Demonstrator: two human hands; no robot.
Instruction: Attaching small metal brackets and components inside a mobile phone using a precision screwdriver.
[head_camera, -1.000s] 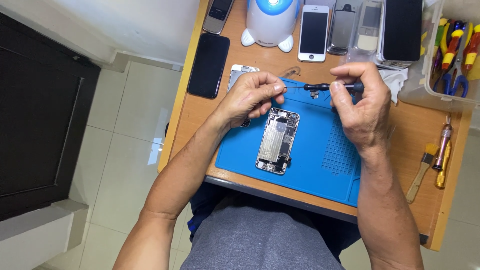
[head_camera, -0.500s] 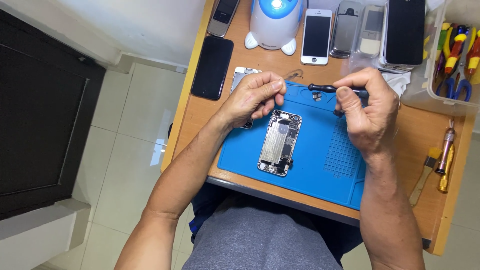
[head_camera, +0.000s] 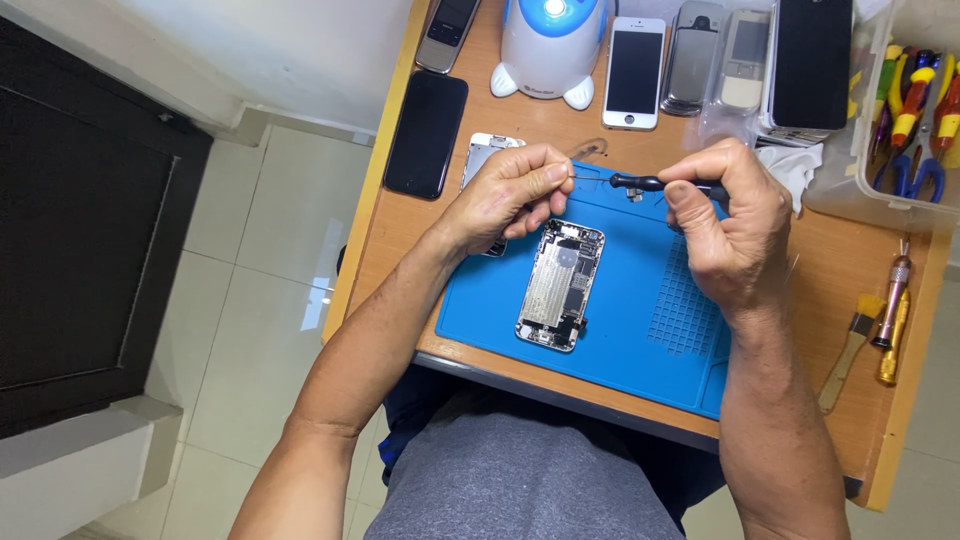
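An opened phone body with bare circuitry lies on a blue work mat. My right hand grips a small black-handled screwdriver, held level above the mat's far edge. My left hand pinches the thin metal tip of that screwdriver between thumb and fingers. Both hands hover just beyond the phone body, not touching it. A detached silver phone panel lies partly under my left hand.
A black phone, a white phone, several older handsets and a white-and-blue lamp base line the desk's far side. A clear bin of tools sits at right, with a brush and screwdrivers near the right edge.
Both hands have stayed together at the screwdriver, shifting slightly; the left fingers now pinch its tip. The phone body has not moved.
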